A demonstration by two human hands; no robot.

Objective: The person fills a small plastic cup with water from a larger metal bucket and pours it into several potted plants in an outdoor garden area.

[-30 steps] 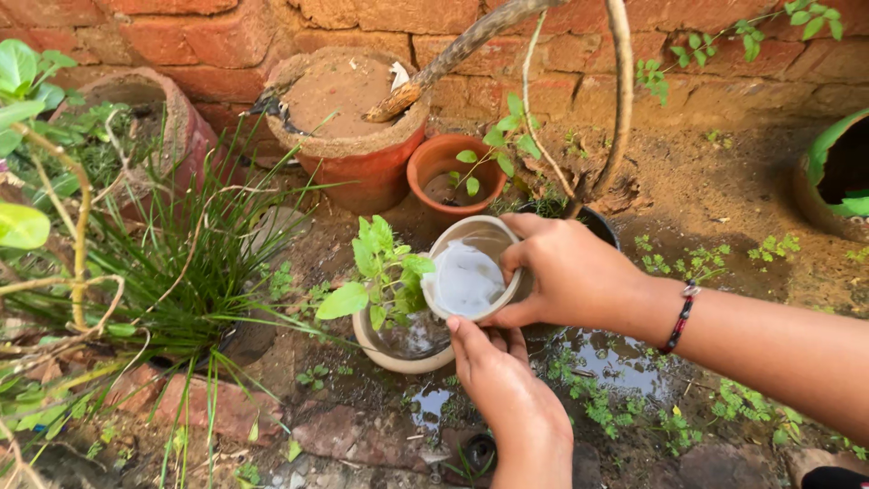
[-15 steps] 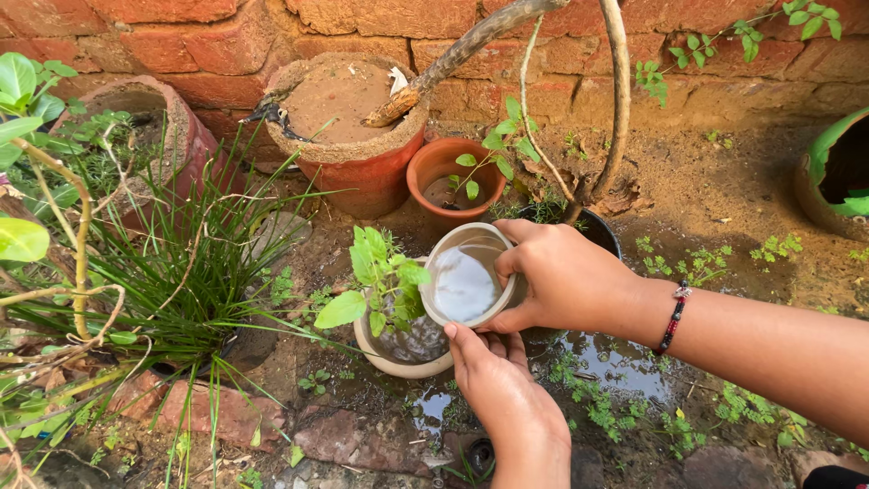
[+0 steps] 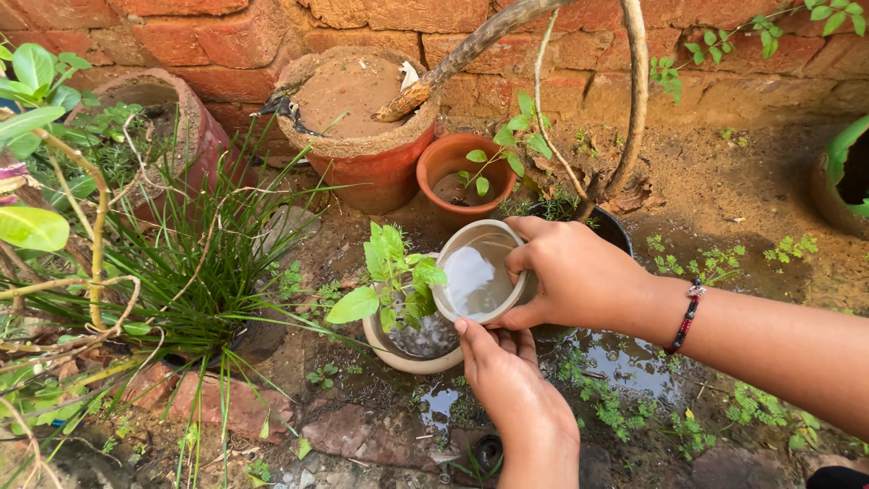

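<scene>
The right hand (image 3: 579,276) clasps a tilted bowl (image 3: 478,272) of water, its far side hidden by the fingers. The left hand (image 3: 511,385) props it from below, fingertips touching. Just beside the grip, leaves (image 3: 394,272) hide most of the pot (image 3: 407,353).

One camera is sitting on the person's head, looking steeply down and forward. It is staying close to the small pot (image 3: 412,349) in the middle. The brick wall (image 3: 226,36) is running along twelve o'clock.
</scene>
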